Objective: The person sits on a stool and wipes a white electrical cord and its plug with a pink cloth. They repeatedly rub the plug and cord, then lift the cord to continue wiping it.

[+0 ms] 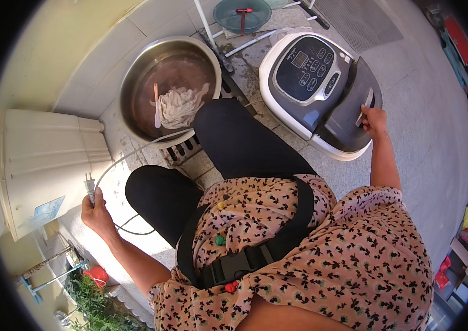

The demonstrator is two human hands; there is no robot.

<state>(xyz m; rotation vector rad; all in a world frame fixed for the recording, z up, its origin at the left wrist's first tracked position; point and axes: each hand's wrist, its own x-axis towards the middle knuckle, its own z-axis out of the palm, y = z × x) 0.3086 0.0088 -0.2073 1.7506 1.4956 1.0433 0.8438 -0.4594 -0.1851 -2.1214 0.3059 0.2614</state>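
In my left hand [96,215] is a white power plug [89,186], its prongs pointing up. A pale cord [130,152] runs from it past my knee. At the right, my right hand [374,120] grips the light handle [366,106] on the dark cover [347,116] of a foot spa tub [287,107]. The tub has a white rim and a black control panel [306,66] with buttons and a small display. The cover lies on the tub's near right end.
A steel basin [126,107] before my knees holds brownish water, a wet cloth [181,108] and a pink-and-white stick-like tool [157,105]. A floor drain grate [182,149] lies under it. A cream bin [52,161] stands left, a green basin [242,16] beyond. Plants [93,304] grow lower left.
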